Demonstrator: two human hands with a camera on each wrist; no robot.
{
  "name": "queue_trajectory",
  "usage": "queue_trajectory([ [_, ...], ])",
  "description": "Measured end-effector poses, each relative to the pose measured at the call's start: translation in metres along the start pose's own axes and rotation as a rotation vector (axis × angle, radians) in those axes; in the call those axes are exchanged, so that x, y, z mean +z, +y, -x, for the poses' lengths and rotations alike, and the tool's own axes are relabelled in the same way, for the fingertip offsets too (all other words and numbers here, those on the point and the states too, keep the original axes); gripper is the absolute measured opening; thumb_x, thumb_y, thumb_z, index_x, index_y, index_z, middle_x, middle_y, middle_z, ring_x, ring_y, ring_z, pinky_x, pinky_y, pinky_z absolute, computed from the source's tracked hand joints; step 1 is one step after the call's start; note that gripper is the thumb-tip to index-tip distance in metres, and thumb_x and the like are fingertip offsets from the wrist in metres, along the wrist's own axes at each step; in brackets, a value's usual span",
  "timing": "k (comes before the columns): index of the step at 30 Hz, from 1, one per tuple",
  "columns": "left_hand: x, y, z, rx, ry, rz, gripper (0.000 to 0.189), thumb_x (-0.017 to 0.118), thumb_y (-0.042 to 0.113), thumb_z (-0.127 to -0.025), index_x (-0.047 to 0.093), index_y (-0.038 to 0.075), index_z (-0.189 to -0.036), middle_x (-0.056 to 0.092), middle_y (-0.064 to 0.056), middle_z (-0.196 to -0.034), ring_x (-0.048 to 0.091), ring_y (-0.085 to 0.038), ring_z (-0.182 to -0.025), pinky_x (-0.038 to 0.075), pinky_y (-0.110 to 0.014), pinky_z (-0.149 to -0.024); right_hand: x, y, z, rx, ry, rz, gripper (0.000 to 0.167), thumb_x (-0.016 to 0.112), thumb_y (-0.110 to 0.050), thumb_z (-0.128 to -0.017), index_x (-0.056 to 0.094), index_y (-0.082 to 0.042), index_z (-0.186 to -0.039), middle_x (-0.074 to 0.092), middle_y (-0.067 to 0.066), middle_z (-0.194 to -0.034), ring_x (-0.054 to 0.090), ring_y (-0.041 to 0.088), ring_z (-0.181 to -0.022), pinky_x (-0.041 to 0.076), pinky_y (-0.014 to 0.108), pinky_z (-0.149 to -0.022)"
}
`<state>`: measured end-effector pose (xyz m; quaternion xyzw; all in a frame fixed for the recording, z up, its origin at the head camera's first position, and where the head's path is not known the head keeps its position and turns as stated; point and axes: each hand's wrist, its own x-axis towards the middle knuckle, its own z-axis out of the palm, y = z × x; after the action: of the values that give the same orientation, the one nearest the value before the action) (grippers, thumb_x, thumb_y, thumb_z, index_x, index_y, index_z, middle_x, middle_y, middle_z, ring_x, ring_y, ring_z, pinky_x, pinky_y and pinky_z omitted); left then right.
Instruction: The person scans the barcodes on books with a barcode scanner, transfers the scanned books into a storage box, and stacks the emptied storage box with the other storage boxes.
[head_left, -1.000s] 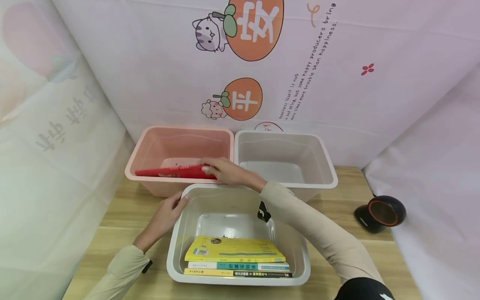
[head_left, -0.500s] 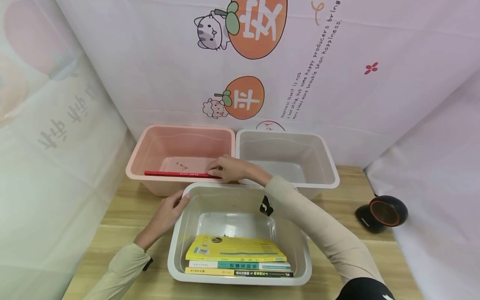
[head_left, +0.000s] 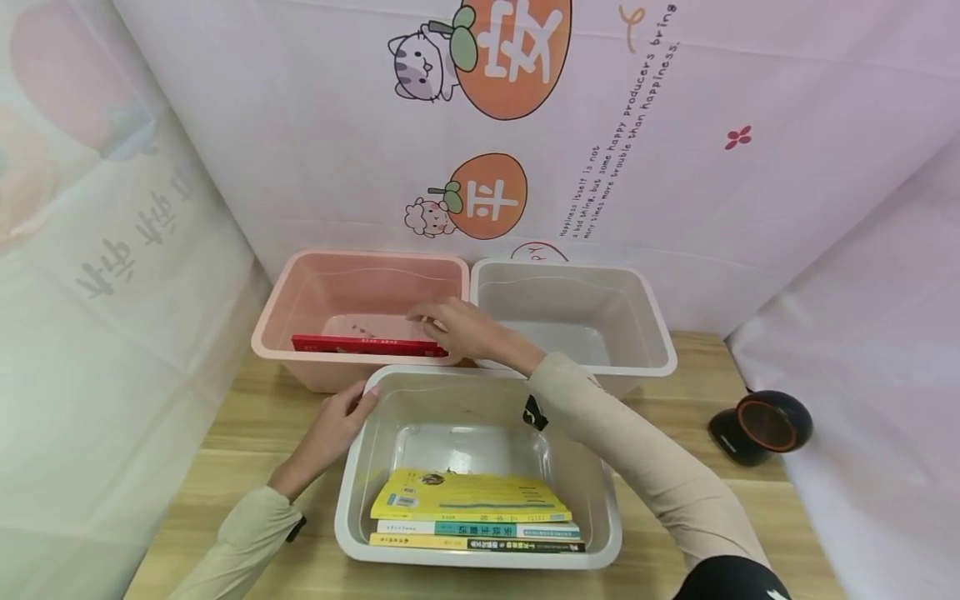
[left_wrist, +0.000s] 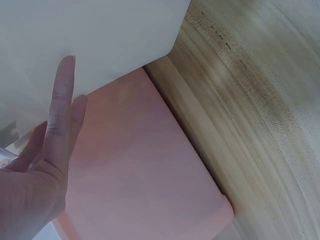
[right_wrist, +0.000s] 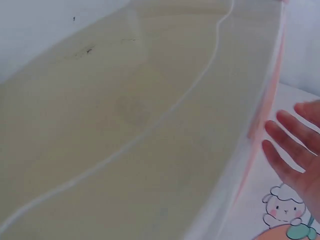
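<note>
A red book (head_left: 367, 345) stands spine up along the near wall of the pink bin (head_left: 360, 287). Just above its right end is my right hand (head_left: 467, 332), fingers loosely spread and apart from the book. In the right wrist view the right hand (right_wrist: 297, 147) holds nothing. My left hand (head_left: 333, 427) holds the far left corner of the front grey bin (head_left: 347, 500), thumb over the rim. In the left wrist view, fingers of the left hand (left_wrist: 52, 145) lie along that bin's outer wall. Inside it, a yellow book (head_left: 468, 497) leans against several others.
A second grey bin (head_left: 551, 342) adjoins the pink one on the right. A black cup-shaped object on a base (head_left: 761, 427) stands on the wooden table (head_left: 675, 417) at right. Printed white cloth (head_left: 300, 125) hangs behind and at both sides.
My right hand has lowered the red book into the pink bin, let go and lifted slightly. The book now rests against the near wall. My left hand stays on the front bin's rim.
</note>
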<state>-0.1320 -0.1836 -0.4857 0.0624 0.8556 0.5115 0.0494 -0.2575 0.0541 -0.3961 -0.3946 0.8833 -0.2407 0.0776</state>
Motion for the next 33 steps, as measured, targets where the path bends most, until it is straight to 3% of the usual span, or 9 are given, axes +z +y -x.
queue_trajectory([
  [4,0.001,-0.001,0.000,0.002,0.003,-0.004,0.036,0.051,0.034,-0.112,0.065,0.005,-0.128,0.072,-0.018,-0.104,0.070,-0.018,-0.076,0.061,-0.028,-0.061,-0.010,-0.005,0.011,-0.036,0.074,0.010,0.025,0.057,-0.012,-0.108,0.069,-0.007,-0.130,0.073,0.007,-0.121,0.064,0.018,-0.095,0.058,0.029,-0.091],
  [9,0.000,-0.003,-0.001,0.012,-0.002,0.005,0.036,0.051,0.033,-0.112,0.064,0.005,-0.131,0.072,-0.019,-0.105,0.071,-0.019,-0.075,0.061,-0.028,-0.061,-0.025,-0.012,0.037,-0.099,0.103,-0.049,0.014,0.062,-0.011,-0.106,0.069,-0.006,-0.116,0.072,0.008,-0.106,0.063,0.016,-0.092,0.057,0.028,-0.086],
  [14,-0.001,-0.002,-0.001,0.005,0.000,-0.005,0.037,0.051,0.034,-0.112,0.064,0.005,-0.130,0.072,-0.018,-0.106,0.071,-0.020,-0.078,0.061,-0.027,-0.062,-0.030,-0.013,0.058,-0.083,0.040,-0.116,0.011,0.066,-0.017,-0.105,0.068,-0.008,-0.112,0.074,0.006,-0.103,0.065,0.012,-0.093,0.057,0.025,-0.083],
  [20,0.000,0.000,-0.001,0.006,0.012,-0.013,0.035,0.052,0.034,-0.111,0.066,0.006,-0.127,0.071,-0.016,-0.102,0.069,-0.019,-0.077,0.060,-0.026,-0.063,-0.026,-0.012,0.079,-0.084,-0.048,-0.151,0.013,0.069,-0.027,-0.103,0.068,-0.017,-0.111,0.070,-0.008,-0.100,0.064,0.007,-0.092,0.058,0.026,-0.082],
  [25,0.001,0.000,-0.002,0.005,0.012,-0.011,0.035,0.052,0.033,-0.112,0.066,0.005,-0.128,0.071,-0.017,-0.103,0.070,-0.020,-0.077,0.060,-0.027,-0.062,-0.018,-0.016,0.093,-0.111,-0.194,-0.235,0.020,0.074,-0.028,-0.100,0.070,-0.014,-0.114,0.070,-0.006,-0.101,0.065,0.007,-0.091,0.060,0.029,-0.082],
  [33,0.002,0.000,-0.002,0.015,0.023,-0.015,0.035,0.051,0.031,-0.112,0.066,0.003,-0.126,0.071,-0.018,-0.098,0.069,-0.019,-0.072,0.060,-0.027,-0.059,0.004,-0.020,0.108,-0.085,-0.616,-0.389,0.035,0.078,-0.031,-0.097,0.071,-0.015,-0.126,0.070,-0.001,-0.126,0.066,0.005,-0.107,0.056,0.025,-0.094],
])
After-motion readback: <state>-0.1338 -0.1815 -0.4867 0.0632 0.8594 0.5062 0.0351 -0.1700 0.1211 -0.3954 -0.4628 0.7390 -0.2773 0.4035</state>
